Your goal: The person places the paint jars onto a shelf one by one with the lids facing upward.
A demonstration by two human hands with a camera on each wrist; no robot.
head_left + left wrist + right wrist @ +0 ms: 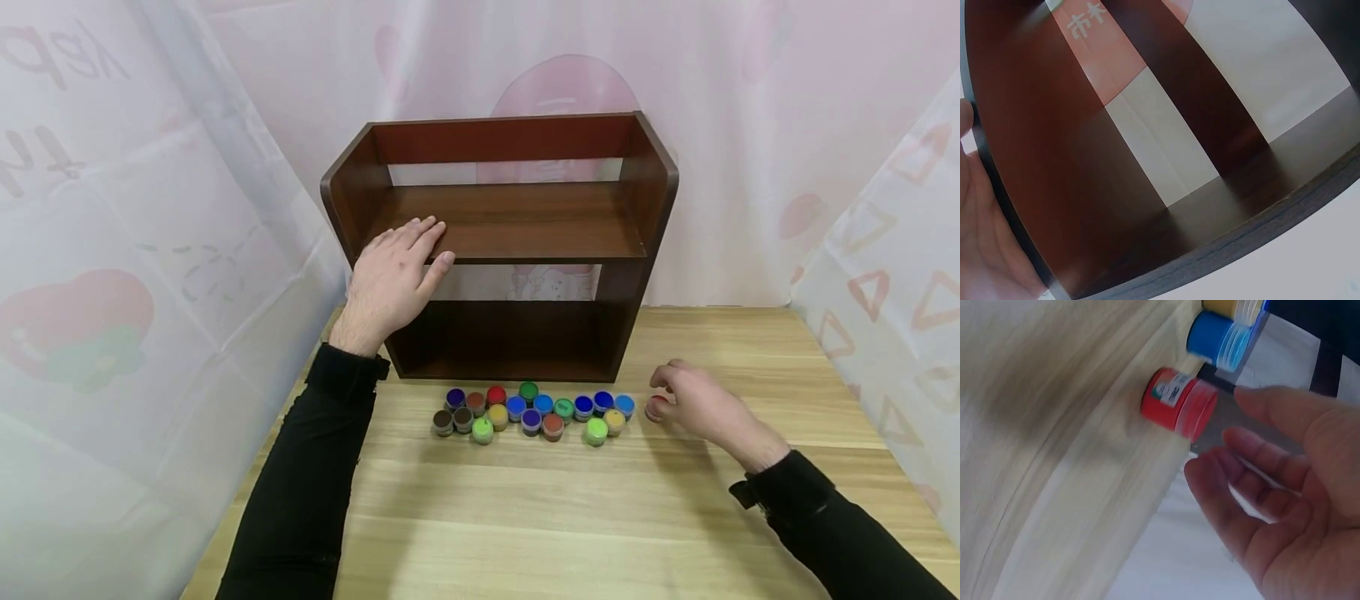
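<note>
A dark brown wooden two-tier shelf stands on the table. My left hand rests at the left of its upper board, fingers extended, palm down. In the left wrist view, part of that hand shows beside the board's edge. My right hand hovers at the right end of the row of paint pots, beside a red paint pot. In the right wrist view, its relaxed, bent fingers are spread around a gap just short of the pot's lid. Nothing lies between the thumb and fingers.
Several small paint pots with coloured lids stand in a loose cluster before the shelf, among them a light blue pot and a bright green pot. The wood-grain table extends toward me. Printed curtains hang behind and at both sides.
</note>
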